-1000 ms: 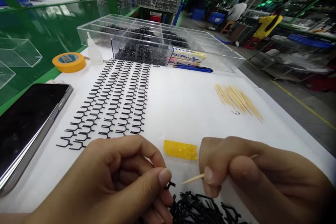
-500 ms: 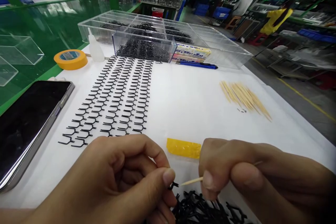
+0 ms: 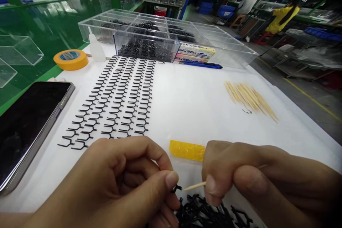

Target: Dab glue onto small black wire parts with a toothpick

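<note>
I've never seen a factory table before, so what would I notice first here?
Your eye would go first to the long rows of small black forked pieces laid out on the white table, left of the middle. At the bottom, the left hand pinches one piece while the right hand holds a wooden toothpick close to it, above a messy black pile. At the far end stands a clear divided tray holding more black pieces.

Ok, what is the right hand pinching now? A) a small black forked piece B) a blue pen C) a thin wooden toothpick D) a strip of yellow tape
C: the right hand grips a thin wooden toothpick between thumb and fingers, its tip pointing at the small black forked piece in the left hand.
</note>
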Motion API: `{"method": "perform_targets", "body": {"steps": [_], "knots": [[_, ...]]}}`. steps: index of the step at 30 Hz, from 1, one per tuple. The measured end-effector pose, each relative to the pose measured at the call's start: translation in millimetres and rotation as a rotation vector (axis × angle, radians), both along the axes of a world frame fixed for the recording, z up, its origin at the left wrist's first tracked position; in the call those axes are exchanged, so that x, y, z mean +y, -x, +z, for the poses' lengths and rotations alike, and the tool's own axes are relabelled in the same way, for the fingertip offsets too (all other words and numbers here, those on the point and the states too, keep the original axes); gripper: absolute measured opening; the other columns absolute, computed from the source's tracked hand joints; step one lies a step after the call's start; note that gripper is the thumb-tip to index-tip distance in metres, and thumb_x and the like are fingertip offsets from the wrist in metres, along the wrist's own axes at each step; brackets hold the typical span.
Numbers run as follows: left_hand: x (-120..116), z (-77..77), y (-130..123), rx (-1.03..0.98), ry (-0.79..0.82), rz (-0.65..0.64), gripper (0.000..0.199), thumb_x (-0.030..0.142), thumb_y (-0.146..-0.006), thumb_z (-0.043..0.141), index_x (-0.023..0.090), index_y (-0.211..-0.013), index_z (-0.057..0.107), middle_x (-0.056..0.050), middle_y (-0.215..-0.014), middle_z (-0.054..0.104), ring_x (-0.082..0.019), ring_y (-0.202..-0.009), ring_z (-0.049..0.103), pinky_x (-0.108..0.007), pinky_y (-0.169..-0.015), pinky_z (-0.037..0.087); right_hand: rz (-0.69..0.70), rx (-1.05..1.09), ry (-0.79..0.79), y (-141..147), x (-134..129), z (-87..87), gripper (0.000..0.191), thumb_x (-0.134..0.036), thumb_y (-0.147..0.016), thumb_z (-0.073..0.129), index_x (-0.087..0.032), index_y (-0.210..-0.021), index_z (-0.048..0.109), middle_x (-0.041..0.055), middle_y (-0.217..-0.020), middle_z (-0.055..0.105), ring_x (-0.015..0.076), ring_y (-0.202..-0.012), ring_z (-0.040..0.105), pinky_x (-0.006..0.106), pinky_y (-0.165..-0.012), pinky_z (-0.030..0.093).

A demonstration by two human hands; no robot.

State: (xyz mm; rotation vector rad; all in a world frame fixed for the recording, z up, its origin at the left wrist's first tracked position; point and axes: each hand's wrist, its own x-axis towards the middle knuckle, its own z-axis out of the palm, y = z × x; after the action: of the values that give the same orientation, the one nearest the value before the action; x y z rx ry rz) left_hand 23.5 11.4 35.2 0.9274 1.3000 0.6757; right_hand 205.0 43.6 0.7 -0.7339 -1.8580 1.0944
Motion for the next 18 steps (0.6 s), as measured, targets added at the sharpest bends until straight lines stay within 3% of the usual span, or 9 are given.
{"method": "perform_targets", "body": {"steps": [5,8,11,14,18], "knots": [[2,-1.0,3,-0.056,0.035,0.022,0.009,0.019,-0.078,0.064,0.017,-0.070,0.061,0.003,-0.057,0.063,-0.005,-0.049,0.061,-0.008,-0.048,0.048,-0.087,0.002,0.013,-2,-1,4.0,0.025,-0.036,-0.094,0.047,-0.023,-0.081,0.064,-0.0029,-0.061,0.061,0.0085,-0.052,0.059,0.015,-0.048,0.050],[5,-2.7,6,-0.093,0.076,0.016,0.006,0.021,-0.075,0.068,0.018,-0.070,0.064,0.005,-0.054,0.060,-0.003,-0.045,0.057,-0.006,-0.043,0.045,-0.250,-0.146,-0.072,-4,0,9.5,0.025,-0.034,-0.094,0.050,-0.026,-0.073,0.062,-0.0051,-0.061,0.060,0.0081,-0.054,0.057,0.015,-0.051,0.047],[6,-5.7,8,-0.100,0.059,0.007,0.005,0.022,-0.075,0.068,0.020,-0.071,0.065,0.006,-0.053,0.060,-0.003,-0.045,0.056,-0.006,-0.044,0.045,-0.322,-0.302,-0.126,-5,4,12.8,0.029,-0.029,-0.092,0.051,-0.025,-0.065,0.058,-0.0066,-0.057,0.058,0.0078,-0.051,0.055,0.015,-0.050,0.045],[4,-10.7,8,-0.093,-0.047,-0.020,0.007,0.020,-0.077,0.065,0.020,-0.070,0.064,0.006,-0.053,0.061,-0.003,-0.048,0.059,-0.005,-0.049,0.047,-0.295,-0.357,-0.108,-3,8,13.8,0.029,-0.026,-0.092,0.050,-0.023,-0.064,0.057,-0.0066,-0.056,0.058,0.0070,-0.049,0.054,0.015,-0.046,0.042],[2,-21.1,13,0.068,-0.352,-0.106,0.008,0.017,-0.079,0.062,0.021,-0.073,0.065,0.005,-0.068,0.069,-0.007,-0.062,0.067,-0.006,-0.057,0.052,-0.283,-0.368,-0.097,-1,8,14.6,0.027,-0.024,-0.091,0.050,-0.022,-0.066,0.059,-0.0070,-0.057,0.059,0.0058,-0.050,0.055,0.013,-0.046,0.042]]}}
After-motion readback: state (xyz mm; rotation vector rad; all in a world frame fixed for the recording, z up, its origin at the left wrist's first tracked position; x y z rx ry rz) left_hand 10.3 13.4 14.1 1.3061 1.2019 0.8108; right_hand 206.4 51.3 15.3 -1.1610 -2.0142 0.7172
